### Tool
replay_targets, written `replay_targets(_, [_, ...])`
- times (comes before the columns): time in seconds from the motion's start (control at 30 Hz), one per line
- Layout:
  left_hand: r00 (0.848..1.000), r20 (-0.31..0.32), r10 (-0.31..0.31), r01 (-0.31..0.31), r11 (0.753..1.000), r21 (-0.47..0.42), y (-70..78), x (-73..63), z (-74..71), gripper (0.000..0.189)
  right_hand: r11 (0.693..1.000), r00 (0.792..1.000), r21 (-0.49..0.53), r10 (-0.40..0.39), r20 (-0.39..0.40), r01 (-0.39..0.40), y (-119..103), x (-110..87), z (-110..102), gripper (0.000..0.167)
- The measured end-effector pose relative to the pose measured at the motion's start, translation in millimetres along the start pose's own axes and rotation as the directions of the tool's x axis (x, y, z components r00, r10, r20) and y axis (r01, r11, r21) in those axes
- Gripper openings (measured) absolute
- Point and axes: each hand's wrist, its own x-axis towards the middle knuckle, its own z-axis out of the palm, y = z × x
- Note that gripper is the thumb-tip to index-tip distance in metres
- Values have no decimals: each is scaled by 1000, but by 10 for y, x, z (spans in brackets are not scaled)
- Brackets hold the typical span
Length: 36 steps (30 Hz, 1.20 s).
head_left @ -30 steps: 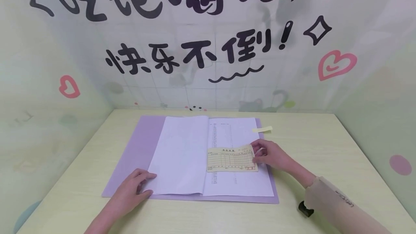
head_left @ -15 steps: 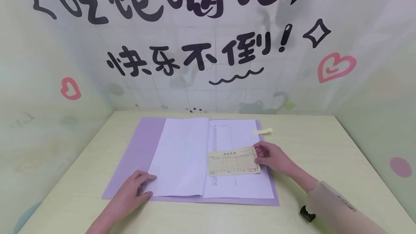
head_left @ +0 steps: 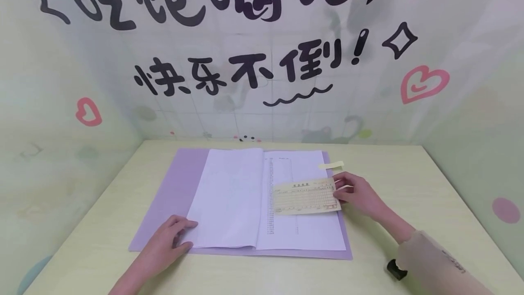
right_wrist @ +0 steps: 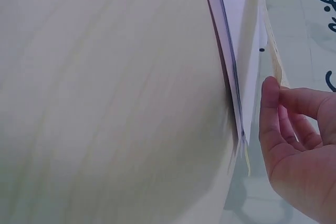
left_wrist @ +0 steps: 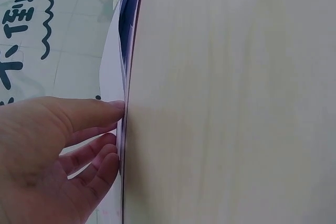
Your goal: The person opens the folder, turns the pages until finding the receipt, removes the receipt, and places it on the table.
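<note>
A purple folder [head_left: 180, 181] lies spread on the table, with a blank white page [head_left: 229, 195] on its left and a printed list page [head_left: 315, 236] on its right. Between thumb and fingers my right hand [head_left: 360, 197] pinches the right edge of a yellowish receipt slip [head_left: 304, 198], printed with a grid. In the right wrist view the slip [right_wrist: 273, 45] is seen nearly edge-on, raised off the pages. My left hand [head_left: 165, 242] rests on the lower left of the folder, fingertips on the white page; the left wrist view shows its fingers [left_wrist: 100, 111] fairly straight at the folder's edge.
A pale yellow tab [head_left: 331, 165] sticks out from the right page's upper edge. By the right sleeve a black object [head_left: 396, 270] shows near the tabletop [head_left: 286, 277]. Printed wall sheets [head_left: 229, 117] stand behind the table and at both sides.
My right hand has moved to the right with the receipt slip, dipping slightly and then rising, and uncovered more of the list's left column. The left hand keeps its place on the folder.
</note>
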Motion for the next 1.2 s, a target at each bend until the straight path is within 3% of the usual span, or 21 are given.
replay_targets(0.7, [1000,16,-12,11,1000,20,29,21,-15,38,1000,988,18,20,-153,-18,184,-244,-659,47])
replay_targets(1.2, [999,31,-35,35,999,3,28,22,-9,37,996,969,-74,37,-246,-57,444,-318,-1012,46])
